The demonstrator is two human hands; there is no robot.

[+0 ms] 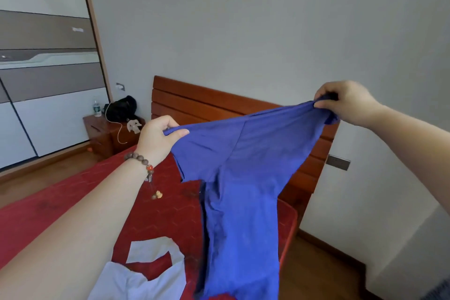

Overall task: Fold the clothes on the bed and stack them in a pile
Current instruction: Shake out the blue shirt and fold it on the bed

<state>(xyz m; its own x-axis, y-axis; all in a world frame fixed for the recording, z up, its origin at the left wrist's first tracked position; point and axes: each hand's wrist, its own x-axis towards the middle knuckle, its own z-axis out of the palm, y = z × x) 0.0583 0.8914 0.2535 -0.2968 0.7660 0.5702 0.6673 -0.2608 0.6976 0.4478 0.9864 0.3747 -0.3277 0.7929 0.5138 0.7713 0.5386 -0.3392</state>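
A blue shirt (243,178) hangs in the air above the bed, stretched between both hands. My left hand (158,139), with a bead bracelet on its wrist, pinches one top corner near a short sleeve. My right hand (348,102) grips the other top corner, higher and further right. The shirt's body drops down past the frame's lower edge. A pale white-blue garment (155,273) lies spread on the red bed cover (73,204) below my left forearm, partly hidden by it.
A wooden headboard (202,102) stands against the grey wall behind the shirt. To its left a bedside table (102,134) carries a black bag, a bottle and a cable. A wardrobe (46,95) fills the left side. Wooden floor shows right of the bed.
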